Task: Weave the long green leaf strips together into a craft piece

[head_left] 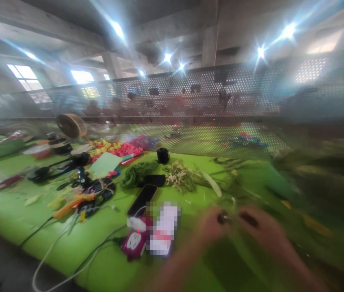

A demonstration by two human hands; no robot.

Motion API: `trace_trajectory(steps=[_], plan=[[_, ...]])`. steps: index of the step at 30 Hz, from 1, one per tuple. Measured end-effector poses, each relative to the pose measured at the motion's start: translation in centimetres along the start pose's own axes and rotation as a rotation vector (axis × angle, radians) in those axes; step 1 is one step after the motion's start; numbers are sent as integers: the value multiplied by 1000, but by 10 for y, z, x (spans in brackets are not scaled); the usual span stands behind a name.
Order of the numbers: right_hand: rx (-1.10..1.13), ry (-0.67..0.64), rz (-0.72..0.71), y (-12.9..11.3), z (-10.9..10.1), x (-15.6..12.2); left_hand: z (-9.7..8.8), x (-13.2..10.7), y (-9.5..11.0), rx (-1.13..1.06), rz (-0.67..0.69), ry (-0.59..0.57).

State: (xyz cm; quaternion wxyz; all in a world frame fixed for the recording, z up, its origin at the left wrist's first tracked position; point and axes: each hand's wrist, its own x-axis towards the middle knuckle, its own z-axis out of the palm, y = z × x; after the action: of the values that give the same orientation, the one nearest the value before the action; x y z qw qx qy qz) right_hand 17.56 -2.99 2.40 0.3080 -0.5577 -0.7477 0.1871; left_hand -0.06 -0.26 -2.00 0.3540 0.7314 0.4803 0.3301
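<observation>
My left hand [211,223] and my right hand [263,225] are close together low on the right, above the green table. Both are blurred, with the fingers curled closed. Between them shows a pale green leaf-like strip [245,251], which trails down toward my forearms. Each hand appears to pinch it, though the exact grip is smeared. Beyond my left hand lies a broad pale green leaf [211,182]. To its left is a heap of small pale cream-green pieces [180,176].
Left of my hands lie a pixelated phone [163,229], a dark phone [143,199] and a purple power socket [134,245] with cables. Farther left is an orange glue gun [72,205]. A black spool [163,155] stands before the perforated metal screen [190,138]. Blurred greenery [321,174] is at right.
</observation>
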Motion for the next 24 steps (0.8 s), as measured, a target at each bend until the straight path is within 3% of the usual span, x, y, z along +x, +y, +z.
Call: trace_trajectory(steps=[5,12,24], plan=[[-83,-4,-41,-6,2,-3,-3,-2,5,64,65,30],[-176,37,-75,-7,4,-6,-12,-5,18,83,52,-4],[-147,99,-117,-11,10,-8,-12,-6,14,30,55,-31]])
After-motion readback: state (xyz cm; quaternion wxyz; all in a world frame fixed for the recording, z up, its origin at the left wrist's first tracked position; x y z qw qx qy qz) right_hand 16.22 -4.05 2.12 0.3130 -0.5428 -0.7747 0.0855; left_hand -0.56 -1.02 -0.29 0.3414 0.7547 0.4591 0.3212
